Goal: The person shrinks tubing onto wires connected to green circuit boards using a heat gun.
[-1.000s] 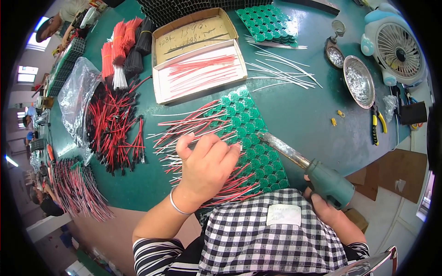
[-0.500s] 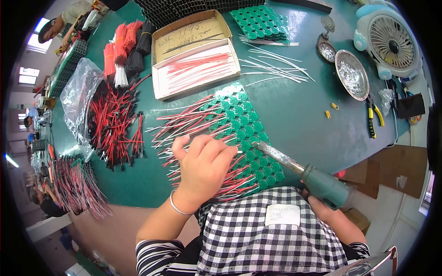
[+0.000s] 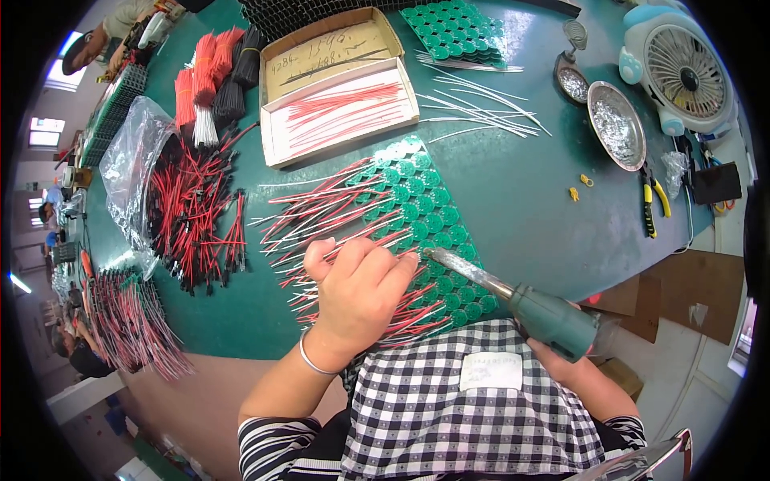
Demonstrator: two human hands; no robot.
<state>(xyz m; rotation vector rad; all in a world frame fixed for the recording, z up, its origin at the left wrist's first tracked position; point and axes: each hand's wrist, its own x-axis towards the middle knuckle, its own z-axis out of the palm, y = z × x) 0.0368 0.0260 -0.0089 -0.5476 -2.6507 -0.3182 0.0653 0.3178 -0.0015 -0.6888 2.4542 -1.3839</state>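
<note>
the green circuit panel (image 3: pixel 434 221) extends right from the left hand's fingers (image 3: pixel 397 279).

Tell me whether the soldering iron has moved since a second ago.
Yes. Against the green board panel, the soldering iron has shifted left and downward in the view, its tip now nearer the left hand.

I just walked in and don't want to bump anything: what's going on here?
A person's right hand grips a soldering iron, its tip at a green panel, close by the left hand's fingertips. Whether those fingers pinch a wire is hidden. Red and white wires lie over the panel's left part, while discs on its right side are bare. Beyond sits a box with red wires.
</note>
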